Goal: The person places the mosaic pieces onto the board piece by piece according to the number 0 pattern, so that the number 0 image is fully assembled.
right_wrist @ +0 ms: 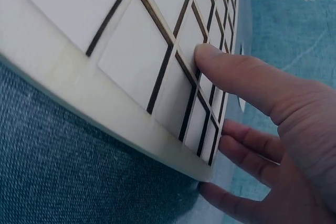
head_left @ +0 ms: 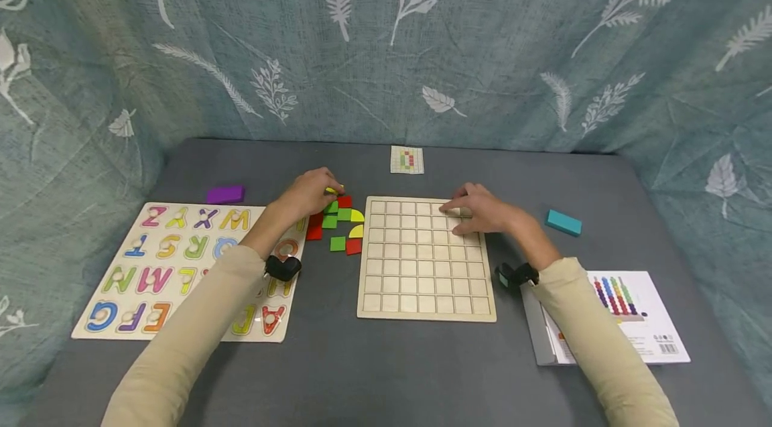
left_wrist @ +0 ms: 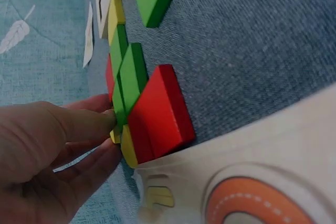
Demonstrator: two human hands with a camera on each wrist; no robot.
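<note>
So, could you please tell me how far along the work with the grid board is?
Setting out looks done: the grid board lies flat, coloured pieces to its left, the pattern card beyond. In hand: the left hand pinches a yellow piece, and the right hand touches the board's far right part. Filling probably remains: no piece shows in the visible cells, though the right hand hides some.

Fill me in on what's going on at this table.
A person is handling flat coloured pieces beside a wooden grid board. The left hand pinches a yellow piece at the edge of a group of red, green and yellow pieces left of the board. The right hand is at the board's far right corner, its thumb over the grid. No coloured piece shows in the visible squares. A small patterned card lies beyond the board.
</note>
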